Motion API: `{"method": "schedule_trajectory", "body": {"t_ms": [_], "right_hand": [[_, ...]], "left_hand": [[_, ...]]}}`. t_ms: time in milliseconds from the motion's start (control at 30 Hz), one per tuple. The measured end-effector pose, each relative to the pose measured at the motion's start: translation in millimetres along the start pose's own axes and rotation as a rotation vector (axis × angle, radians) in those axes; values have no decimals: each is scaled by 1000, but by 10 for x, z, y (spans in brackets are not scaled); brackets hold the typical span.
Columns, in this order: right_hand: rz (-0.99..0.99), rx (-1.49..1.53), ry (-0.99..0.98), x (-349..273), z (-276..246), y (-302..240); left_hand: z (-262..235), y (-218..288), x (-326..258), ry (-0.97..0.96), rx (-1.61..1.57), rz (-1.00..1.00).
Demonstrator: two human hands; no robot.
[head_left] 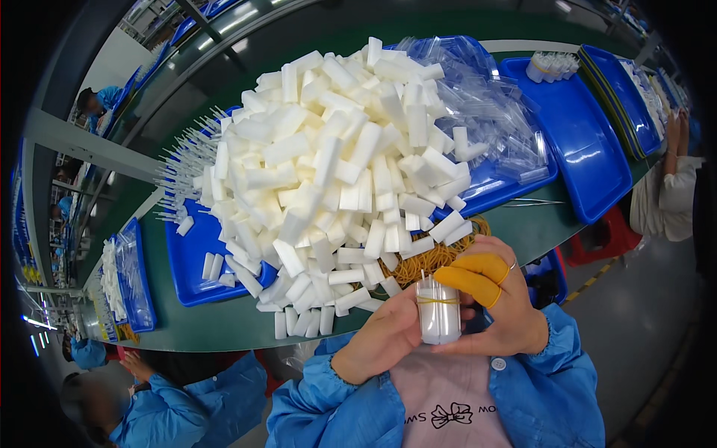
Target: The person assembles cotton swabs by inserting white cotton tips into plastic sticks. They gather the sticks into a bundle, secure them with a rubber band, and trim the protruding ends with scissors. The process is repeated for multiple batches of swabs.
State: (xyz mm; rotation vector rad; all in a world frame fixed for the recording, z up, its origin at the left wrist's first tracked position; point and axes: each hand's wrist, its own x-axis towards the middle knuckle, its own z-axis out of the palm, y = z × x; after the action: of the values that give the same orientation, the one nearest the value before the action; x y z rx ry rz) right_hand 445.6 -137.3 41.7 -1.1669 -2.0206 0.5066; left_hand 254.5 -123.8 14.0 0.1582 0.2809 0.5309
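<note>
In front of my chest I hold a bundle of clear plastic tubes (pixel 439 322) with white filling, standing roughly upright with a yellow rubber band around its upper part. My left hand (pixel 385 336) closes on the bundle's left side. My right hand (pixel 504 306), with yellow finger cots on two fingers, wraps its right side; its thumb lies near the bottom, and some fingertips are hidden behind the bundle. Just beyond my hands lies a heap of loose yellow rubber bands (pixel 429 263). A tall pile of white foam pieces (pixel 328 160) covers the middle of the table.
Clear plastic tubes (pixel 489 112) fill a blue tray beyond the pile. Another blue tray (pixel 590 164) at the right carries banded bundles (pixel 551 67). Thin white-tipped sticks (pixel 187 164) stand at the left. Tweezers (pixel 534 202) lie on the green table (pixel 216 328). Co-workers sit at both sides.
</note>
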Motion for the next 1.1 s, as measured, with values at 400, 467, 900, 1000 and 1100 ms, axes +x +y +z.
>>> {"method": "schedule_trajectory", "body": {"t_ms": [400,467,900,1000,1100], "right_hand": [[41,2,-15,-25,2,13],[42,-7,-25,-20,1,14],[13,-41,-31,23,8,9],[46,-83,-55,60,-4,-17],[15,-130,-43,40,10,-42]], "left_hand": [[-40,-59,15,-5,125,60],[-25,-37,-3,78,205,40],[-115,0,33,7,61,-50],[-128,-27,20,146,161,28],[-196,-124,19,123,308,182]]}}
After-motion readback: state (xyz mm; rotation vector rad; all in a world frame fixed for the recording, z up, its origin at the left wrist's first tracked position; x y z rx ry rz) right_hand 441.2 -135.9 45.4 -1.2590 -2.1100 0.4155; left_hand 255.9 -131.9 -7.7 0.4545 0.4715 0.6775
